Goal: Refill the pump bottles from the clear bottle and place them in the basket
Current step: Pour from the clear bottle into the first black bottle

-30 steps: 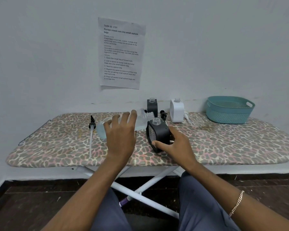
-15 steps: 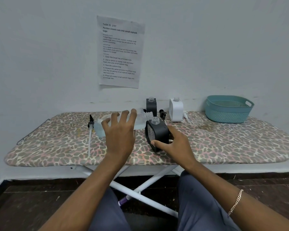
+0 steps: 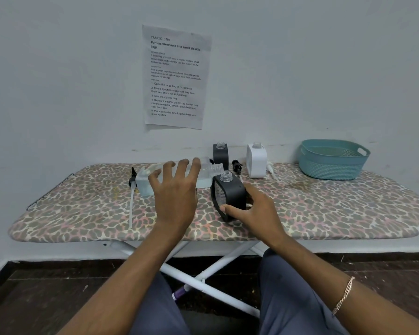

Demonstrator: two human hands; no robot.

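My left hand [image 3: 176, 192] grips the clear bottle [image 3: 143, 182], which is held on its side with its open neck [image 3: 218, 168] just above the open mouth of a black pump bottle [image 3: 229, 193]. My right hand [image 3: 254, 211] holds that black bottle upright on the ironing board [image 3: 324, 209]. A little pale liquid shows in the clear bottle. A second black bottle [image 3: 220, 154] and a white bottle [image 3: 256, 160] stand uncapped at the back by the wall. The teal basket [image 3: 333, 160] sits at the far right, with nothing visible inside.
A black pump head with a long white tube [image 3: 131, 197] lies at the left of the board. Another black pump head [image 3: 236, 165] and a white one [image 3: 271, 170] lie near the back bottles. A printed sheet [image 3: 176, 78] hangs on the wall.
Both hands keep their grip. The clear bottle's neck has stayed over the black bottle's mouth, with only a slight shift.
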